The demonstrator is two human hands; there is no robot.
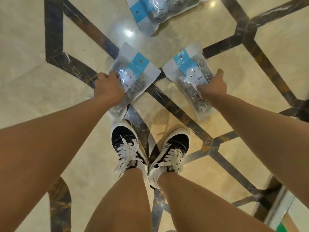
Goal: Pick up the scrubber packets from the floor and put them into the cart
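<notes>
Three clear scrubber packets with blue-and-white labels and steel wool inside are in view. My left hand (107, 88) grips the left packet (133, 71) by its lower edge. My right hand (213, 86) grips the right packet (192, 72) at its middle. Both packets sit at floor level just ahead of my shoes. A third packet (150, 12) lies flat on the floor farther ahead, partly cut off by the top edge. The cart is not in view.
The floor (217, 52) is glossy cream marble with dark inlaid stripes. My two black-and-white laced shoes (150, 151) stand close together below the packets. A grey and green edge (284, 220) shows at the bottom right corner.
</notes>
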